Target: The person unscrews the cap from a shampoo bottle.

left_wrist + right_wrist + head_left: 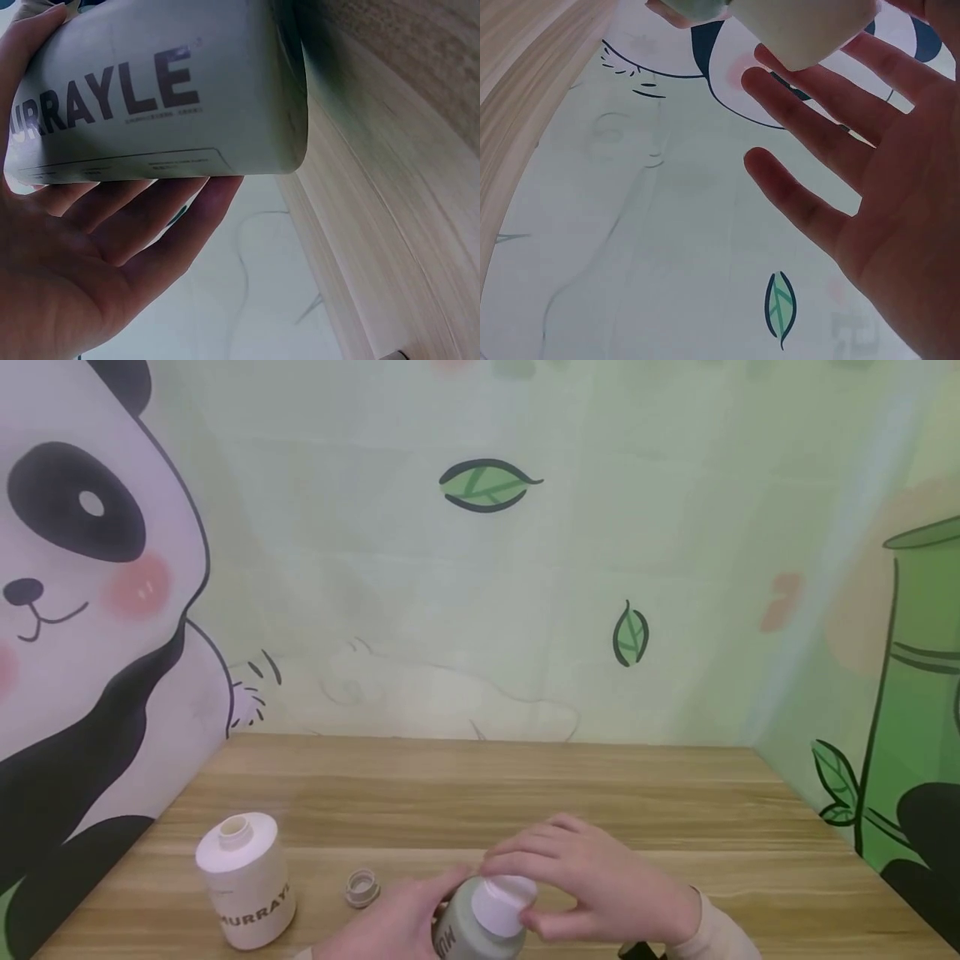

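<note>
A grey-green bottle (pixel 468 917) with dark lettering stands tilted near the front of the table. My left hand (pixel 393 920) grips its side; in the left wrist view, the fingers curve around the bottle (pixel 172 97). On the bottle's top is a smooth white cap (pixel 501 903). My right hand (pixel 600 887) pinches this cap between thumb and index finger. From the right wrist, the other fingers (pixel 802 199) spread away from the white cap (pixel 799 34). Whether the cap is threaded on is hidden.
An uncapped white bottle (pixel 247 889) with dark lettering stands at left on the wooden table (pixel 480 793). Between the bottles lies a small round ring-like lid (pixel 362 888). A small black object (pixel 637 951) shows below the right wrist. Printed cloth (pixel 360 568) hangs behind.
</note>
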Motion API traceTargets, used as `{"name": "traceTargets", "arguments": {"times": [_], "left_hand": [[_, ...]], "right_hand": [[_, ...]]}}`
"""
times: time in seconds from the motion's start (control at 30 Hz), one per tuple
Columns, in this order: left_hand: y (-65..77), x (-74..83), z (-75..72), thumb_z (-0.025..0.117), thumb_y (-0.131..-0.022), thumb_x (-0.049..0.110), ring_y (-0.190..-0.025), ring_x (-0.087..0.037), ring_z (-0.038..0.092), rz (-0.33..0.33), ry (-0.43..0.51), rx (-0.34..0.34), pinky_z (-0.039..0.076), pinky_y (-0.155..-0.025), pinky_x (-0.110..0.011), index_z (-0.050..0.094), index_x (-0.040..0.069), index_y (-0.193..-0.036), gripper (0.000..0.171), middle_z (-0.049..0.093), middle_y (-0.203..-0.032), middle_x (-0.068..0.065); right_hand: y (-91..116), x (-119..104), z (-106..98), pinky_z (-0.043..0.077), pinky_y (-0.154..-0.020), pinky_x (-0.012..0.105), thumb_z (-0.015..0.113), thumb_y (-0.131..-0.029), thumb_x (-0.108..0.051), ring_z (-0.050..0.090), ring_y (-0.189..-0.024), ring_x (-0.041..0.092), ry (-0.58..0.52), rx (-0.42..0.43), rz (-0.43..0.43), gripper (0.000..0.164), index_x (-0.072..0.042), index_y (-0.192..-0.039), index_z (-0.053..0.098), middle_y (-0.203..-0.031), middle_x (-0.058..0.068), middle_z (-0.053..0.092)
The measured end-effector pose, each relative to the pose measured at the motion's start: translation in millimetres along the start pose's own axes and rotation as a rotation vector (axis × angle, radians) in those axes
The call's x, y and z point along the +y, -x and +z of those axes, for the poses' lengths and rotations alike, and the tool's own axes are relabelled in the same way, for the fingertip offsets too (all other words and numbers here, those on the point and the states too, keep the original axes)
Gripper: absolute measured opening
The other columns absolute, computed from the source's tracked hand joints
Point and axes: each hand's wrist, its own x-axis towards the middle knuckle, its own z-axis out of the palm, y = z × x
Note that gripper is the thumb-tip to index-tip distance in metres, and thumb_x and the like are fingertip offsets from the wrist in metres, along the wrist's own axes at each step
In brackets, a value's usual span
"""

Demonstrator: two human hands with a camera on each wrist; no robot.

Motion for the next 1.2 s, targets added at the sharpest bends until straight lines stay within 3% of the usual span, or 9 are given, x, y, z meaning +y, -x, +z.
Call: {"name": "traceTargets", "arguments": {"times": [0.2, 0.3, 0.53, 0.67, 0.97, 1.07, 1.2], "left_hand": [[0.4, -0.4, -1.2, 0.080, -0.075, 0.044, -0.093, 0.002, 0.062, 0.027, -0.029, 0.009, 0.049, -0.080, -0.021, 0.050, 0.032, -0.130, 0.064, 0.067, -0.107, 0.016], [0.0, -1.0, -1.7, 0.080, -0.075, 0.042, -0.093, 0.003, 0.062, 0.040, -0.049, 0.010, 0.050, -0.081, -0.020, 0.052, 0.030, -0.127, 0.061, 0.067, -0.107, 0.015], [-0.3, 0.9, -2.6, 0.081, -0.073, 0.041, -0.093, 0.001, 0.062, -0.019, -0.003, -0.010, 0.049, -0.081, -0.022, 0.050, 0.031, -0.130, 0.066, 0.067, -0.109, 0.014], [1.0, 0.7, -1.8, 0.081, -0.072, 0.045, -0.092, 0.001, 0.062, -0.018, -0.025, 0.006, 0.049, -0.080, -0.022, 0.050, 0.031, -0.130, 0.067, 0.067, -0.107, 0.015], [-0.4, -1.0, -4.6, 0.081, -0.075, 0.038, -0.097, -0.003, 0.063, -0.063, 0.116, -0.058, 0.049, -0.083, -0.025, 0.050, 0.033, -0.129, 0.062, 0.067, -0.113, 0.013], [-0.6, -1.2, -4.3, 0.081, -0.075, 0.040, -0.096, -0.001, 0.063, -0.039, 0.074, -0.040, 0.049, -0.082, -0.024, 0.049, 0.033, -0.131, 0.064, 0.067, -0.111, 0.014], [-0.5, -1.7, -2.2, 0.080, -0.075, 0.045, -0.092, 0.001, 0.062, 0.012, -0.014, 0.001, 0.049, -0.080, -0.021, 0.051, 0.034, -0.127, 0.061, 0.067, -0.106, 0.016]], "right_hand": [[-1.0, -3.6, -0.7, 0.046, -0.094, 0.033, 0.059, -0.093, -0.046, 0.058, -0.118, 0.007, -0.047, -0.058, 0.152, 0.053, -0.020, -0.139, 0.049, -0.132, -0.009, 0.061], [-0.7, -3.6, -0.3, 0.047, -0.092, 0.035, 0.057, -0.094, -0.049, 0.060, -0.114, 0.007, -0.034, -0.061, 0.207, 0.050, -0.021, -0.135, 0.053, -0.129, -0.009, 0.063], [-1.7, -1.5, 3.0, 0.048, -0.087, 0.029, 0.060, -0.093, -0.044, 0.061, -0.101, 0.003, -0.011, 0.003, 0.138, 0.033, -0.023, -0.119, 0.061, -0.112, -0.013, 0.066], [-0.9, -2.4, 2.9, 0.048, -0.090, 0.029, 0.065, -0.090, -0.039, 0.059, -0.103, 0.004, -0.008, -0.004, 0.109, 0.036, -0.024, -0.122, 0.061, -0.116, -0.013, 0.064], [-1.2, -1.7, -0.4, 0.048, -0.092, 0.028, 0.073, -0.079, -0.019, 0.058, -0.113, 0.007, -0.021, -0.016, 0.008, 0.052, -0.023, -0.128, 0.055, -0.124, -0.009, 0.061], [-1.0, -1.8, -1.6, 0.048, -0.093, 0.029, 0.072, -0.083, -0.023, 0.057, -0.114, 0.008, -0.030, -0.028, 0.012, 0.051, -0.023, -0.131, 0.053, -0.126, -0.008, 0.061], [-0.1, -2.4, -1.9, 0.047, -0.093, 0.032, 0.065, -0.091, -0.039, 0.057, -0.116, 0.008, -0.042, -0.045, 0.080, 0.050, -0.022, -0.136, 0.051, -0.130, -0.009, 0.060]]}}
